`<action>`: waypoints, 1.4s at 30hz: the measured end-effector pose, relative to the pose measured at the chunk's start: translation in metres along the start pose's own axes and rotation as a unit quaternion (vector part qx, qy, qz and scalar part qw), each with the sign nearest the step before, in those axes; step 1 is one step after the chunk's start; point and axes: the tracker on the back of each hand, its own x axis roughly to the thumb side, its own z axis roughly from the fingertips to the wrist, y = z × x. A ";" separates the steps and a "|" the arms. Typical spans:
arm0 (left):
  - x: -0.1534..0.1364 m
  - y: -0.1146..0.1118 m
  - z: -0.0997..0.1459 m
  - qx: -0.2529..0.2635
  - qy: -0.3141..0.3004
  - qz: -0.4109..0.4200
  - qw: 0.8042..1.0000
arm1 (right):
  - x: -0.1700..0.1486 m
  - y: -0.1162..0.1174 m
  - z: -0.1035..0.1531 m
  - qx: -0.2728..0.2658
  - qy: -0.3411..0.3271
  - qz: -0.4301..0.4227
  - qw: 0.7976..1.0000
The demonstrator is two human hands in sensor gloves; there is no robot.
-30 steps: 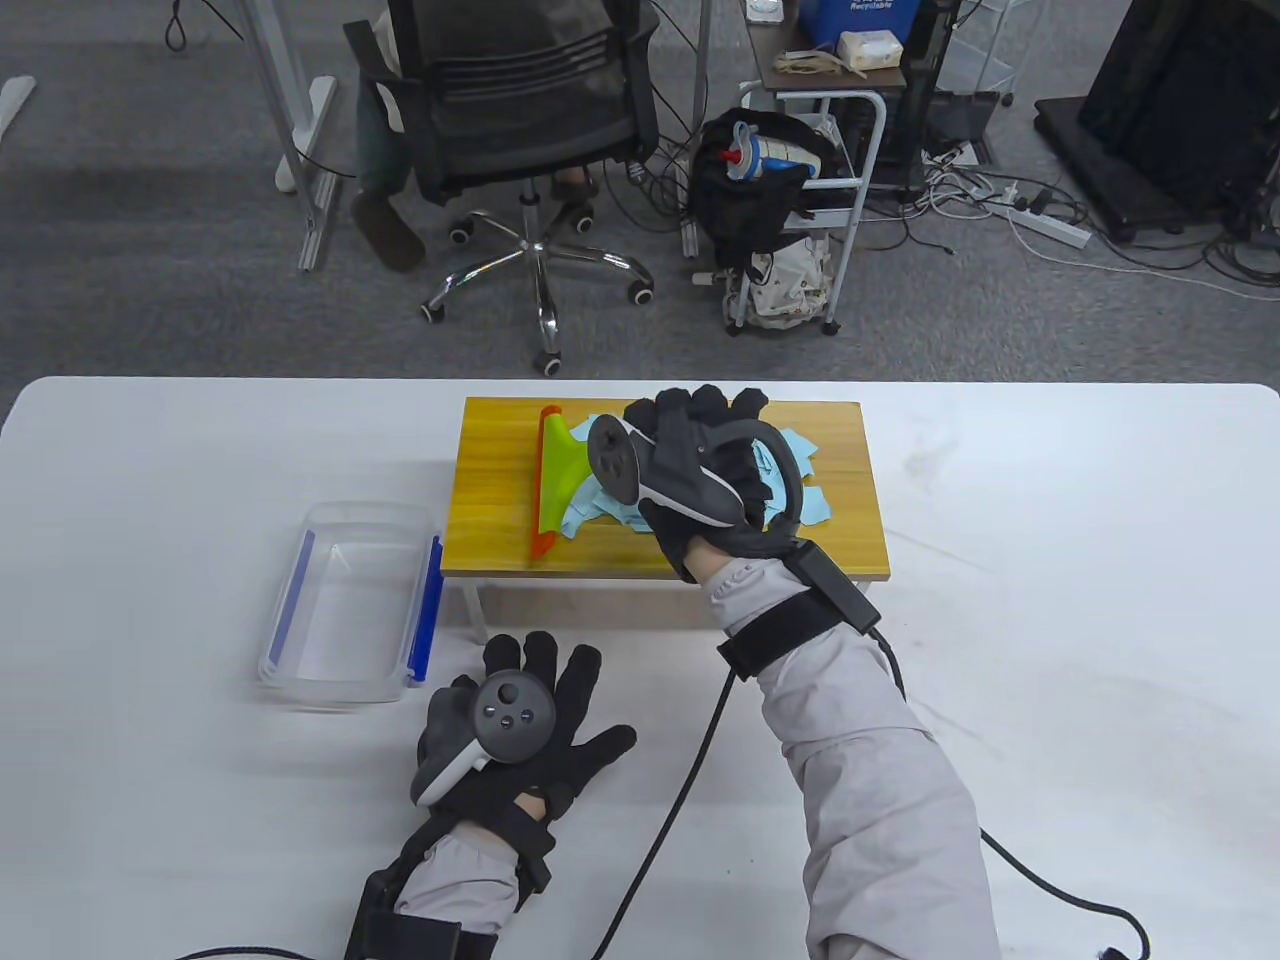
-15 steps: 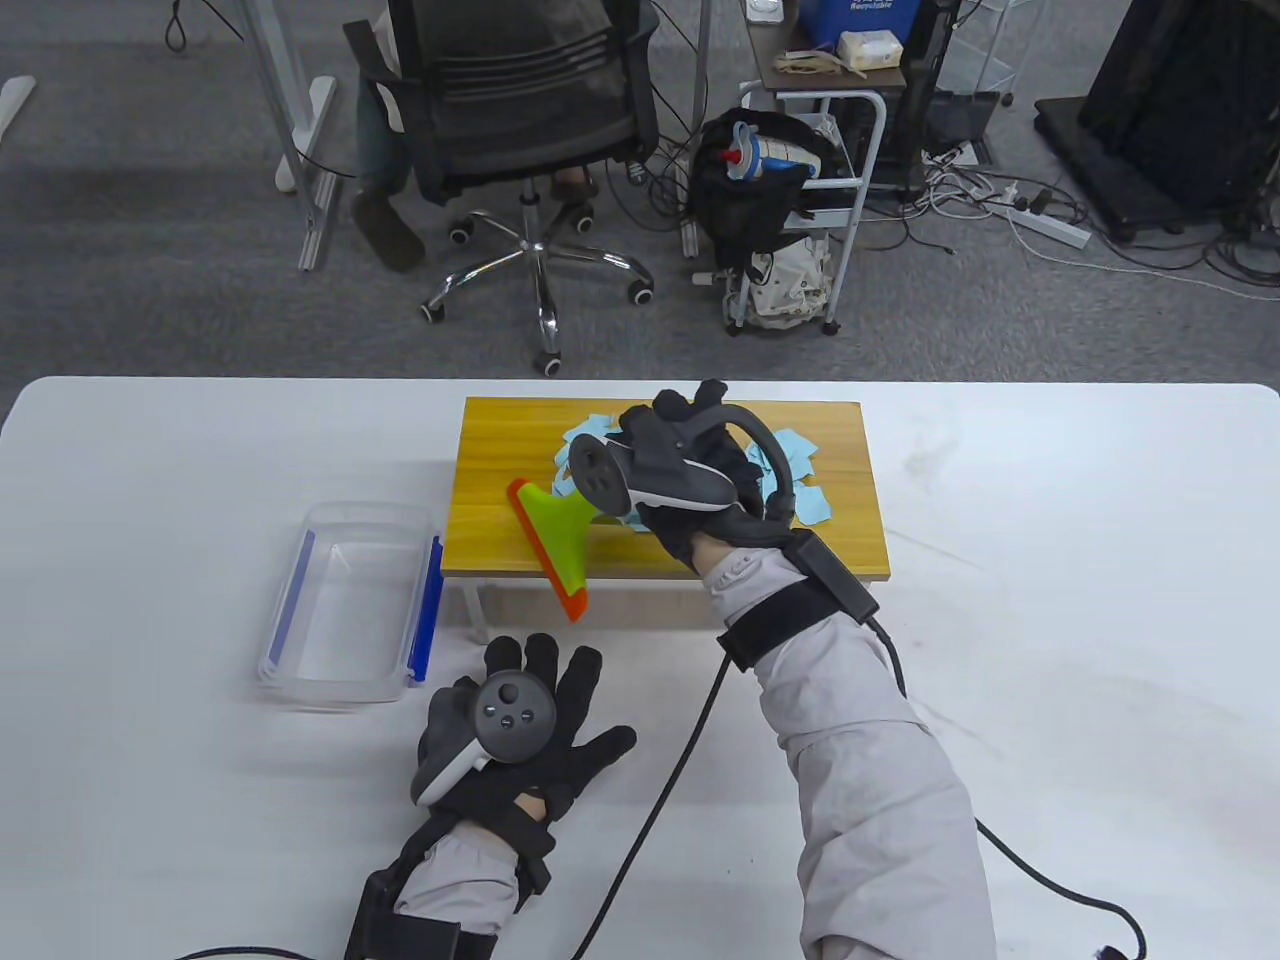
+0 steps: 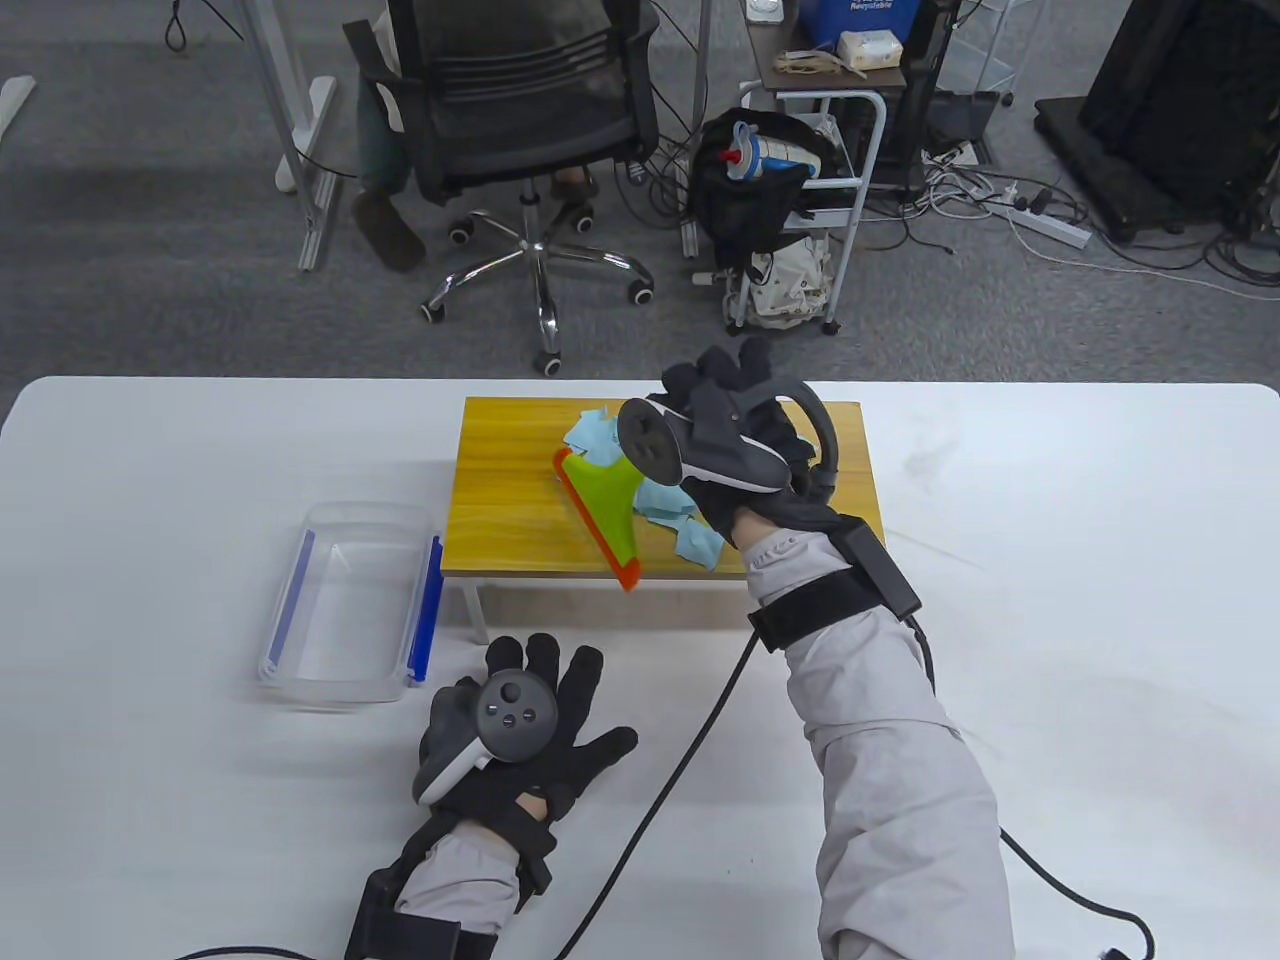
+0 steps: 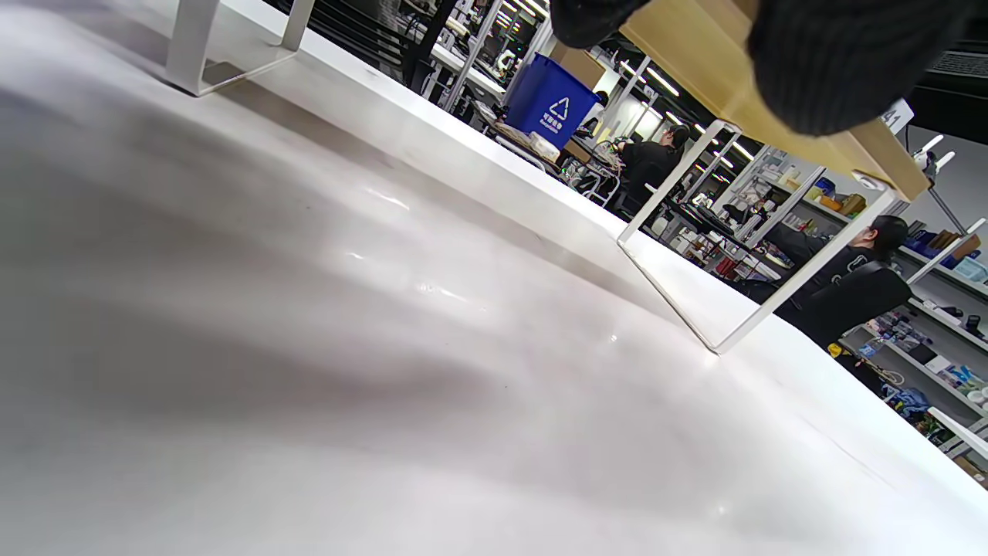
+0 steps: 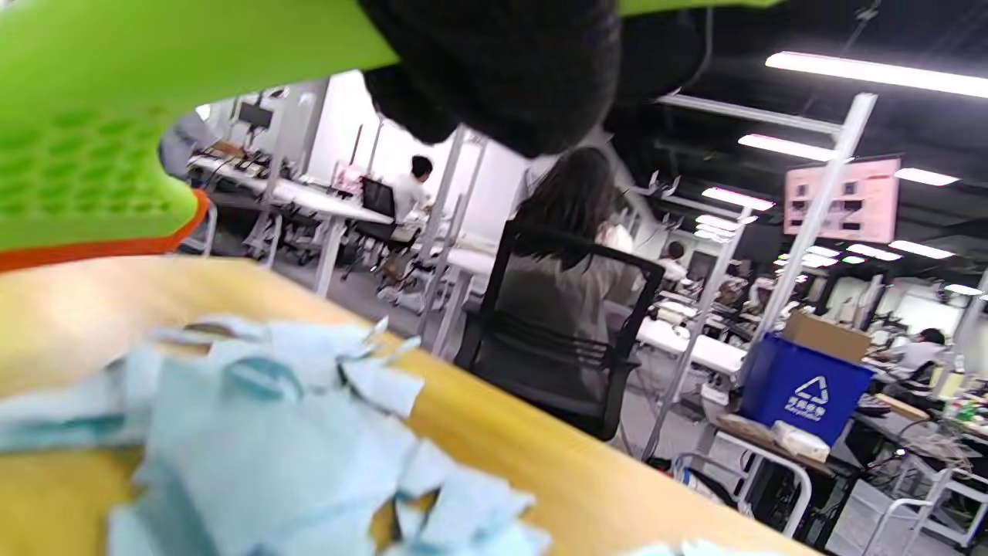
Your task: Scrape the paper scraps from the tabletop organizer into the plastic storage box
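Observation:
The wooden tabletop organizer [image 3: 500, 470] stands mid-table on white legs. Light blue paper scraps [image 3: 672, 505] lie piled on it, also close up in the right wrist view [image 5: 255, 440]. My right hand [image 3: 735, 440] grips the handle of a green scraper with an orange blade [image 3: 605, 510], held tilted just above the organizer's top, left of the scraps; it fills the upper left of the right wrist view [image 5: 100, 154]. The clear plastic storage box [image 3: 350, 600] with blue clips sits empty to the organizer's left. My left hand [image 3: 520, 720] rests flat on the table, fingers spread, holding nothing.
The organizer's underside [image 4: 710, 69] and white leg frame [image 4: 718, 340] show in the left wrist view. A black cable [image 3: 680, 780] runs across the table from my right wrist. An office chair [image 3: 520, 120] and a cart [image 3: 810, 200] stand beyond the table's far edge.
My right hand lifted the scraper off the scraps, swung it toward the front edge, then moved right and back; the blade now angles diagonally. Some scraps shifted toward the front edge. The left hand stayed still.

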 end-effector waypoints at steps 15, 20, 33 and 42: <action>-0.002 0.001 0.000 0.004 0.002 0.002 1.000 | 0.044 0.035 -0.010 0.061 -0.028 0.142 0.988; -0.002 0.001 0.000 0.002 0.003 0.002 1.000 | 0.028 0.031 -0.008 0.095 0.010 0.136 0.986; -0.001 0.001 -0.001 0.007 0.005 0.003 1.000 | -0.001 0.024 0.012 0.113 0.085 0.157 0.977; 0.002 -0.002 -0.001 0.002 0.000 -0.007 1.000 | -0.019 0.005 0.023 0.103 0.062 -0.019 0.993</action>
